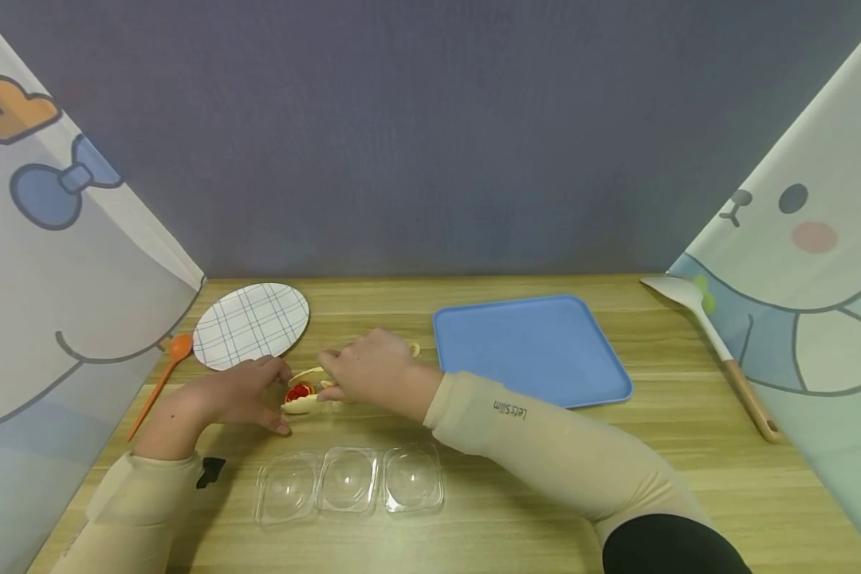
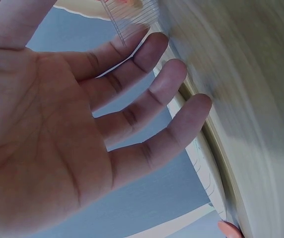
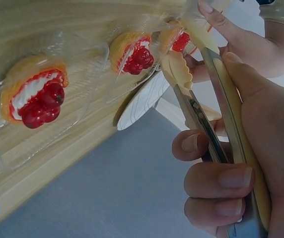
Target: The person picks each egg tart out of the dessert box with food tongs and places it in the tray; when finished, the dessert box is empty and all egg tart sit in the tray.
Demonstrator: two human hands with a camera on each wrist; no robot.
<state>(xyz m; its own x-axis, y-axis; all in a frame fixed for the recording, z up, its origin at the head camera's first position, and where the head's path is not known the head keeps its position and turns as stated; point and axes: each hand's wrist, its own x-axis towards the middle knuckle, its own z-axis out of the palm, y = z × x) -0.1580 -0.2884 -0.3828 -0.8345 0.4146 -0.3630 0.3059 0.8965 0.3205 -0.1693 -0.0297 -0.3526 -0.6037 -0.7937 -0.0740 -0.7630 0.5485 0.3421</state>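
Observation:
My right hand (image 1: 376, 367) (image 3: 276, 139) holds metal tongs (image 3: 226, 104) with cream tips (image 1: 303, 405) (image 3: 177, 69), its fingers curled round the handles. The tips stand apart at a pastry with red fruit (image 1: 300, 391) (image 3: 180, 42), in or over a clear container; exact contact cannot be told. Beside that pastry on the left is my left hand (image 1: 237, 395) (image 2: 82, 124), fingers spread and slightly bent, gripping nothing visible. Two more pastries, a middle one (image 3: 132, 54) and a nearer one (image 3: 35, 94), lie in clear containers in the right wrist view; my right hand hides them from the head view.
Three clear plastic pieces (image 1: 347, 480) lie in a row at the front. A checked plate (image 1: 251, 323) and an orange spoon (image 1: 159, 391) are on the left, with a small black object (image 1: 210, 472). Right of centre is a blue tray (image 1: 531, 351); farther right, a white spatula (image 1: 717, 343).

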